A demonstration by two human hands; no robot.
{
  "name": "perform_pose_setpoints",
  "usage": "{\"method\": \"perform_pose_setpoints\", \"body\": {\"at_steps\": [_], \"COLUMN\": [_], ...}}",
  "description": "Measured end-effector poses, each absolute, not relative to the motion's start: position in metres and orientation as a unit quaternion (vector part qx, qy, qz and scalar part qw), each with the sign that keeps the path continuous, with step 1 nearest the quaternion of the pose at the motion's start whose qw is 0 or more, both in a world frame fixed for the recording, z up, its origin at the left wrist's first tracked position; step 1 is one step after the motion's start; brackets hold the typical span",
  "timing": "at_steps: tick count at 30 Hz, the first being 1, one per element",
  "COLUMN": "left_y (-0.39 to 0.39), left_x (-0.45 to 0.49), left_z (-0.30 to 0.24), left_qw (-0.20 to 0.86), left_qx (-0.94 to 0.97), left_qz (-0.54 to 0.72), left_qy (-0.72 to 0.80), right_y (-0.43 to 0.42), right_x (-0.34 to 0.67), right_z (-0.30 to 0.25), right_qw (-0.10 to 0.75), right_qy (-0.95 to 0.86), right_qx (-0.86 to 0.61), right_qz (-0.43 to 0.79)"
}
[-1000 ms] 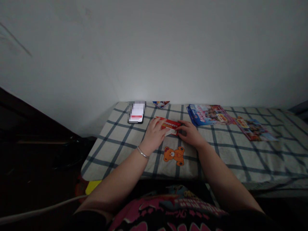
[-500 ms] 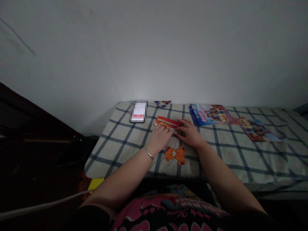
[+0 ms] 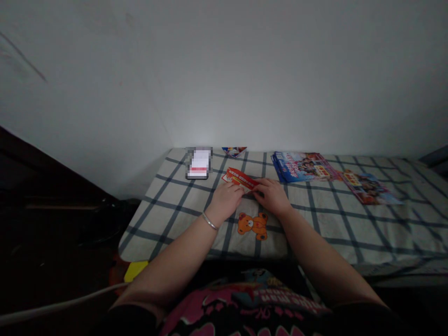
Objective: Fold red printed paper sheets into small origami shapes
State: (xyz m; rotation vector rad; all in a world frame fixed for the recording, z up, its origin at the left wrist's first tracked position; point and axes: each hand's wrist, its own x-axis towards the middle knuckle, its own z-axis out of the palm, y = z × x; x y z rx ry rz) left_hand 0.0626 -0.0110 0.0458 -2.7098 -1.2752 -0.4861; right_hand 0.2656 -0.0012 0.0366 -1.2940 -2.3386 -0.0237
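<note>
A folded red flyer [image 3: 241,177] with white lettering lies between my hands on the checked tablecloth, its right end slightly raised. My left hand [image 3: 227,199], with a silver bangle at the wrist, has its fingers curled on the flyer's near left edge. At the other end, my right hand [image 3: 273,196] pinches the paper between thumb and fingers. Part of the flyer is hidden beneath both hands. Just below them, an orange teddy bear figure [image 3: 252,226] shows on the cloth.
A phone [image 3: 199,163] with a lit, blurred screen lies at the back left. Near the wall sits a small folded paper piece [image 3: 234,151]. To the right are a stack of blue flyers [image 3: 301,166] and another flyer [image 3: 371,187]. The checked tablecloth [image 3: 336,224] covers the table.
My right hand has shifted slightly and now grips the flyer's right end, which has lifted and tilted. My left hand stays on the left part. The whole view has moved a little.
</note>
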Motion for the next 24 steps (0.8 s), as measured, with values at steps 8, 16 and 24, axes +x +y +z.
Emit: {"method": "perform_pose_setpoints", "body": {"at_steps": [8, 16, 24], "left_y": [-0.008, -0.011, -0.017], "left_x": [0.06, 0.061, 0.06], "left_z": [0.043, 0.045, 0.047], "left_qw": [0.035, 0.064, 0.04], "left_qx": [-0.902, -0.904, -0.909], "left_qz": [-0.181, -0.146, -0.126], "left_qy": [-0.392, -0.396, -0.395], "right_y": [-0.003, 0.0, 0.001], "right_x": [0.257, 0.252, 0.248], "right_z": [0.038, 0.037, 0.034], "right_qw": [0.204, 0.197, 0.202], "right_qy": [-0.84, -0.819, -0.795], "right_qx": [-0.501, -0.537, -0.571], "right_qz": [-0.031, -0.033, -0.03]}}
